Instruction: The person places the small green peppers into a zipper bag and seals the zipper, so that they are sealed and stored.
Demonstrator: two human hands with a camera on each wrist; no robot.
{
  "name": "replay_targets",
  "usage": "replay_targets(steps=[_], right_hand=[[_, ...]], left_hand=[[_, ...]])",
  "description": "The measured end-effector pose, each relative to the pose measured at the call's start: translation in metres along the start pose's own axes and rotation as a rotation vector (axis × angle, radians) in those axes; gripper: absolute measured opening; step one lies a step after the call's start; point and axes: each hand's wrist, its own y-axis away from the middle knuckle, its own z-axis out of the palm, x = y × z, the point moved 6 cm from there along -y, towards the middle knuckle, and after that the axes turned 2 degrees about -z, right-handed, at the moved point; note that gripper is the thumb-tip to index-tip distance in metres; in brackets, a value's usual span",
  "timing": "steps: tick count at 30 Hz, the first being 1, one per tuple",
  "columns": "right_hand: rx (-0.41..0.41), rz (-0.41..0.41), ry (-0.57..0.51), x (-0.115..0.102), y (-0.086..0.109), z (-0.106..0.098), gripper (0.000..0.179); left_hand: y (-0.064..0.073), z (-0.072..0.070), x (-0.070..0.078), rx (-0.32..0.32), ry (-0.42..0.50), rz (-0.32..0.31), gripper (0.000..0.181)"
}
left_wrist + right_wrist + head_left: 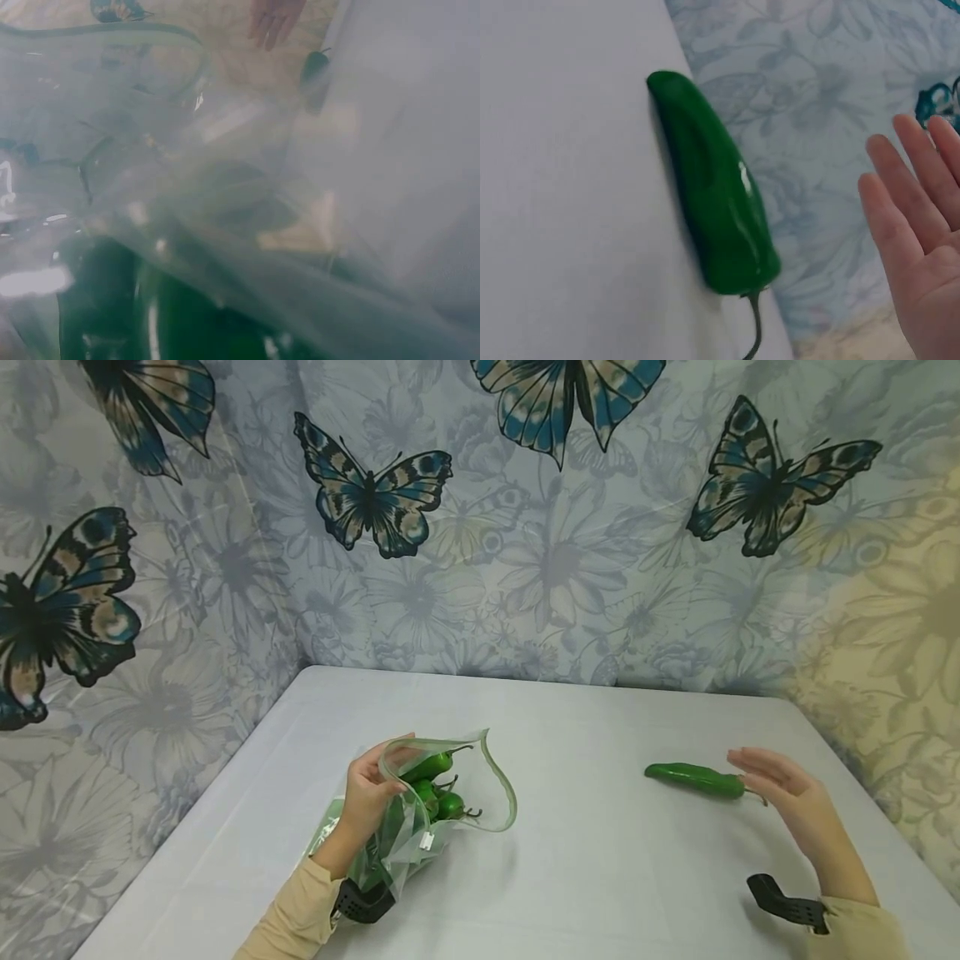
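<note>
My left hand (pixel 372 789) holds the rim of a clear zip bag (pixel 501 785) between thumb and fingers, its mouth gaping toward the right. Several green peppers (pixel 429 767) with stems lie inside; in the left wrist view, dark green peppers (pixel 180 319) show blurred through the plastic. A single long green pepper (pixel 693 778) rests on the table at the right, its stem pointing right. Beside that stem end is my right hand (pixel 780 785), fingers extended and nothing in it. The right wrist view shows the pepper (pixel 712 187) apart from the open palm (pixel 930 247).
A white-covered table (pixel 577 877) lies beneath both hands. Butterfly-patterned cloth (pixel 562 568) hangs behind it and at both sides. Black wrist mounts (pixel 783 902) sit below the sleeves' cuffs.
</note>
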Motion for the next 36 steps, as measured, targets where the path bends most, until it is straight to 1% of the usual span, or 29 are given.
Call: replay_targets(steps=[1,2,5,7,9,12,14,17,20,22,23,24,26,27,29,34,36], right_hand=[[0.027,-0.003,-0.030,0.003,0.001,-0.003,0.036],[0.048,-0.014,-0.090,0.005,0.002,-0.005,0.036],[0.135,-0.013,-0.212,0.016,0.005,-0.011,0.036],[0.187,-0.002,-0.261,0.024,0.008,-0.015,0.037],[0.221,0.008,-0.277,0.030,0.009,-0.018,0.037],[0.230,0.017,-0.238,0.037,0.010,-0.022,0.038],[0.216,0.003,-0.225,0.040,0.009,-0.023,0.038],[0.209,-0.010,-0.171,0.044,0.008,-0.023,0.038],[0.223,0.020,-0.028,0.050,0.011,-0.023,0.040],[0.238,0.051,0.088,0.055,0.014,-0.023,0.042],[0.243,0.072,0.150,0.058,0.015,-0.022,0.043],[0.244,0.086,0.193,0.060,0.017,-0.022,0.044],[0.244,0.097,0.235,0.063,0.019,-0.020,0.046],[0.242,0.096,0.260,0.063,0.019,-0.019,0.046],[0.218,0.080,0.276,0.063,0.018,-0.016,0.047],[0.157,0.003,0.337,0.059,0.012,-0.005,0.051],[0.148,-0.001,0.372,0.059,0.010,-0.002,0.053]], left_hand=[[0.000,0.000,0.000,-0.001,0.000,0.000,0.050],[0.000,0.000,0.000,0.002,-0.004,-0.003,0.050],[0.000,-0.001,0.001,-0.001,0.004,0.011,0.051],[0.000,-0.001,0.002,-0.001,-0.004,0.016,0.052],[0.000,-0.001,0.002,-0.008,-0.005,0.023,0.052],[-0.002,0.001,0.002,-0.014,-0.021,0.029,0.050],[-0.003,0.001,0.002,-0.021,-0.011,0.039,0.051],[-0.004,0.002,0.002,-0.020,-0.010,0.037,0.050],[-0.003,0.001,0.001,-0.021,-0.014,0.028,0.050],[-0.002,0.000,0.000,-0.020,-0.028,0.019,0.050],[-0.001,0.000,0.000,-0.023,-0.021,0.012,0.049],[0.000,0.000,0.000,-0.029,-0.019,0.009,0.049],[0.000,0.000,-0.001,-0.032,-0.020,0.003,0.048],[0.000,0.000,-0.001,-0.032,-0.017,-0.001,0.048],[0.000,0.001,-0.002,-0.035,-0.008,0.000,0.047],[-0.001,0.001,-0.001,-0.028,-0.002,0.016,0.049],[0.000,0.001,0.000,-0.023,-0.002,0.013,0.049]])
